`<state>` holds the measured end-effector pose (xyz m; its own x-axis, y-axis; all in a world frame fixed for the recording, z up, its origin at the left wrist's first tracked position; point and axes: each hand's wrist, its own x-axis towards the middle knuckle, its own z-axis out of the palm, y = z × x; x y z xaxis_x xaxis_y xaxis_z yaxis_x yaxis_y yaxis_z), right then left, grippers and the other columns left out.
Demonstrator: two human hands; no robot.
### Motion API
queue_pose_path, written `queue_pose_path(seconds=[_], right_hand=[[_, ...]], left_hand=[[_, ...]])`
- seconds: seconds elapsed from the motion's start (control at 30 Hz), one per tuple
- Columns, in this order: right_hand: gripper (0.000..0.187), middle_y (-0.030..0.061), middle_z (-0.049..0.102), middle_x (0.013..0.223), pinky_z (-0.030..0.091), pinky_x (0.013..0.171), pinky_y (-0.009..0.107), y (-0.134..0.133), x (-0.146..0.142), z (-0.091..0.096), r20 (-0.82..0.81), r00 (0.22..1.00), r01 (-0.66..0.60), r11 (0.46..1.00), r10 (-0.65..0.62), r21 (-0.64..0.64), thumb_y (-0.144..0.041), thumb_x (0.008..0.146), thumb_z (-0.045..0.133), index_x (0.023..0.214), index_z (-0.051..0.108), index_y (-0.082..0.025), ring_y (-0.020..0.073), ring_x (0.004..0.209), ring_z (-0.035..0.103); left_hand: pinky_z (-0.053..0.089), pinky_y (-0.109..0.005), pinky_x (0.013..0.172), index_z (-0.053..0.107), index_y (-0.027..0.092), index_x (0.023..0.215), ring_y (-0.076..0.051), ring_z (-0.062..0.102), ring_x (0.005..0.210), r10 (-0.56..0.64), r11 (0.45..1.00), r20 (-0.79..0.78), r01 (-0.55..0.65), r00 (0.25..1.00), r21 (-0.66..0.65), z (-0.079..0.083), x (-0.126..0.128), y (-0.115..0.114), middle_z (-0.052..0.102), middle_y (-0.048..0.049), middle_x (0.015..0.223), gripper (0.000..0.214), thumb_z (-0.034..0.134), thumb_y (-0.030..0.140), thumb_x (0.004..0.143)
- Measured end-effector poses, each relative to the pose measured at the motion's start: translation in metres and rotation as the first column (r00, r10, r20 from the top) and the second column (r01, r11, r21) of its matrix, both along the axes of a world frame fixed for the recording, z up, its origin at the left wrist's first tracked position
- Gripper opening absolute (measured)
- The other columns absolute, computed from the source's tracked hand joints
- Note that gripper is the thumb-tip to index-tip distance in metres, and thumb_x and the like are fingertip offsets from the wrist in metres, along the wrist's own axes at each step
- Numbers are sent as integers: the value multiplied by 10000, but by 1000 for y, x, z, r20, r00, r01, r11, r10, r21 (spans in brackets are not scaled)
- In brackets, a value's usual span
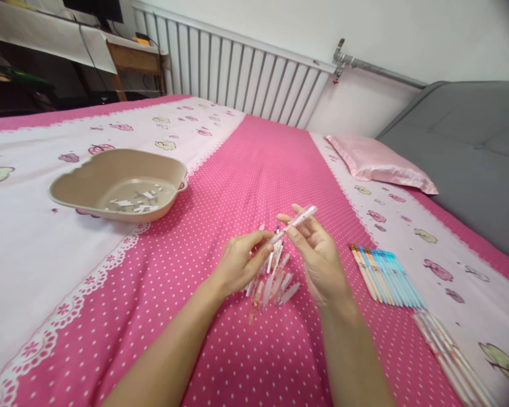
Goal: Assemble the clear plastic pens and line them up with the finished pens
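A translucent pink pen (299, 218) slants up to the right between my two hands, above the bedsheet. My left hand (241, 261) pinches its lower end, and the fingertips partly cover it. Closed around the upper part is my right hand (322, 257), thumb in front and fingers behind. Whether the pen is one piece or a cap and barrel, I cannot tell. Under and between the hands lies a loose heap of pink and clear pen parts (269, 285), partly hidden by my left hand.
A beige basin (110, 164) with small white pieces inside stands at left. To the right lie a row of blue and cream pens (385, 277) and several pale pink pens (453, 359). A pink pillow (377, 161) rests near the grey headboard (470, 141). A white radiator (237, 62) lines the wall.
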<state>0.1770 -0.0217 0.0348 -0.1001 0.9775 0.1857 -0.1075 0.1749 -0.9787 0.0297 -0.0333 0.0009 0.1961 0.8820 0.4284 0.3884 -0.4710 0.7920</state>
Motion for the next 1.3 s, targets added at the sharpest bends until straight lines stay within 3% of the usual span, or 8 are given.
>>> queue_pose_path(seconds=[0.13, 0.3, 0.7, 0.87, 1.07, 1.2, 1.3], right_hand=[[503, 55, 672, 1091, 435, 969, 391, 0, 1, -1, -11, 999, -44, 999, 44, -23, -289, 807, 610, 1287, 464, -248, 175, 1086, 581], [506, 49, 696, 1009, 455, 943, 401, 0, 0, -1, -7, 1000, -14, 999, 14, -47, -288, 772, 650, 1254, 505, -237, 181, 1019, 615], [475, -35, 600, 727, 474, 807, 326, 5, 0, -7, 64, 987, 147, 989, -145, -29, -341, 653, 757, 1089, 608, -229, 142, 797, 610], [470, -22, 603, 771, 459, 849, 343, 3, -2, -6, 91, 983, 161, 987, -158, -27, -351, 642, 768, 1064, 606, -222, 146, 819, 602], [513, 43, 651, 1109, 469, 907, 340, 1, -2, -2, -73, 997, -23, 997, 18, -70, -291, 727, 705, 1208, 530, -254, 166, 1041, 592], [495, 44, 692, 1039, 469, 926, 359, 1, -1, -3, -91, 994, -72, 994, 65, -80, -254, 763, 669, 1236, 523, -247, 163, 1021, 614], [482, 42, 708, 988, 488, 901, 356, 0, -2, -2, -77, 997, -38, 995, 31, -91, -243, 749, 684, 1211, 546, -229, 161, 960, 642]], left_hand=[[456, -276, 685, 598, 156, 1052, -156, 605, 739, -21, 999, 6, 22, 1000, -40, 2, -1, -1, 661, -39, 826, 266, 423, 301, 914], [463, -283, 684, 601, 163, 1040, -156, 602, 741, -22, 998, 13, 23, 1000, -50, 3, 0, -2, 667, -42, 844, 261, 418, 300, 914], [458, -256, 628, 622, 163, 958, -122, 573, 631, 80, 992, 62, -85, 995, 89, -5, 3, 2, 652, -11, 709, 185, 589, 268, 809], [452, -246, 616, 631, 159, 926, -118, 568, 624, 90, 990, 78, -97, 993, 100, -5, 3, 2, 643, -10, 700, 165, 591, 270, 812], [464, -267, 676, 620, 140, 1020, -151, 610, 728, -54, 998, 144, 59, 988, -37, 0, 0, 0, 673, -45, 815, 249, 480, 299, 889], [468, -274, 686, 621, 135, 982, -162, 620, 757, -81, 990, 177, 101, 981, -103, 3, 0, -1, 681, -56, 847, 257, 432, 292, 907], [469, -276, 690, 625, 137, 952, -163, 622, 754, -72, 990, 166, 91, 983, -111, 4, 1, -1, 683, -55, 839, 250, 435, 291, 902]])
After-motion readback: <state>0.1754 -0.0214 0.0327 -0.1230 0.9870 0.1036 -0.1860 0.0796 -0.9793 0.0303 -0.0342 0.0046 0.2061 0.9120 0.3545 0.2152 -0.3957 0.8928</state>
